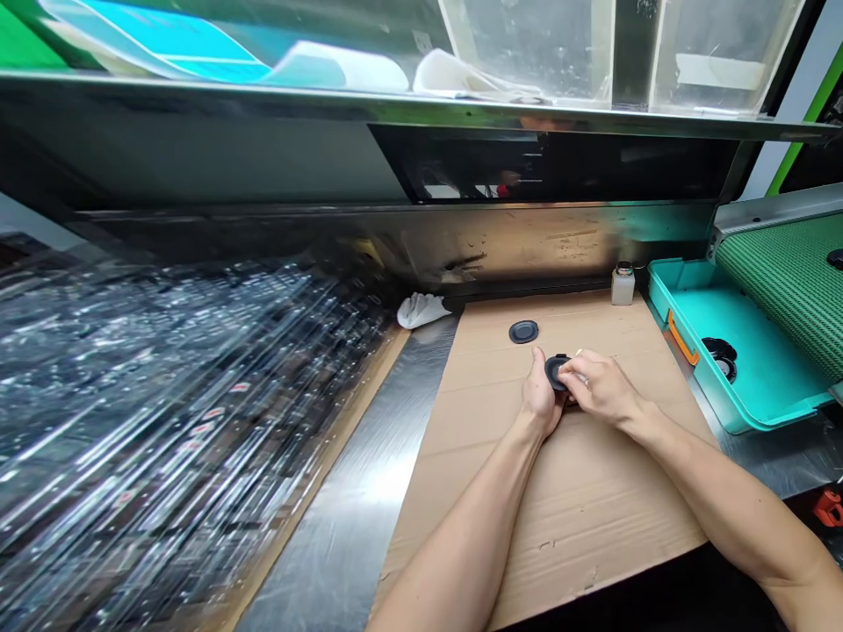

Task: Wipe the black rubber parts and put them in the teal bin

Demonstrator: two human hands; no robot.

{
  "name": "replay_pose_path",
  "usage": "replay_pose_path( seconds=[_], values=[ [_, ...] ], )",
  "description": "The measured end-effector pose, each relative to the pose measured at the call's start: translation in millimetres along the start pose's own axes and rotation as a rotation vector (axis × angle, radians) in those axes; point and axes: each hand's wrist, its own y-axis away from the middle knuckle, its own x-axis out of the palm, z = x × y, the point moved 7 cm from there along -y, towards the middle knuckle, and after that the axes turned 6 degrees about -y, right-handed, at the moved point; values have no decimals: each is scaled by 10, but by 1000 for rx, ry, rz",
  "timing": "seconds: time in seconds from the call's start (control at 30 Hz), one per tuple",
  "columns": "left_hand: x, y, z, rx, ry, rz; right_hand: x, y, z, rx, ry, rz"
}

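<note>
My left hand point(541, 395) holds a round black part point(555, 372) above the cardboard sheet point(487, 456), with the thumb along its left edge. On the part's right side, the fingers of my right hand point(596, 382) are pinched together against its face; whether they hold something small is hidden. Another round black part point(523, 332) lies flat on the cardboard, just beyond my hands.
A teal bin point(744, 408) with black parts inside stands on the right, beside a green conveyor belt point(790, 272). A small bottle point(623, 284) and a white cloth point(421, 310) sit at the back. Plastic-wrapped items point(164, 421) fill the left.
</note>
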Motion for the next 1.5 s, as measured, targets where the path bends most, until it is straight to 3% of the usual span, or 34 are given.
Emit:
replay_pose_path(
  seconds=[0.1, 0.17, 0.27, 0.37, 0.47, 0.57, 0.7, 0.83, 1.07, 1.2, 1.3, 1.43, 1.5],
  values=[
    [-37, 6, -25, 41, 15, -59, 15, 2, -41, -47, 3, 14],
    [-14, 3, -33, 21, -9, -18, -45, -14, -188, 2, 20, -22],
    [42, -3, -70, -37, -10, 97, -273, -35, -459, 140, 30, -195],
    [43, -5, -80, -130, 53, 143, -436, -31, -523, 182, -22, -332],
    [61, 0, -44, -145, 12, 187, -337, -42, -393, 125, -150, -255],
    [76, -1, 4, -60, -142, 192, -207, -33, -310, 90, -171, -163],
    [56, -10, 12, -8, -214, 165, -301, -20, -410, 141, -52, -227],
    [30, -27, -20, -12, -200, 170, -404, -14, -463, 227, -113, -295],
    [-41, -78, -17, 186, -304, 91, -150, 41, -299, 227, -118, -286],
    [-93, -84, -83, 271, -228, 2, -26, 27, -223, 135, -27, -179],
    [-30, -46, -137, 191, -161, 40, -144, 12, -381, 193, 131, -178],
    [16, 25, -190, -84, 135, 113, -481, 48, -710, 406, 343, -237],
    [15, 52, -218, -219, 319, 157, -581, 63, -774, 478, 488, -206]
  ],
)
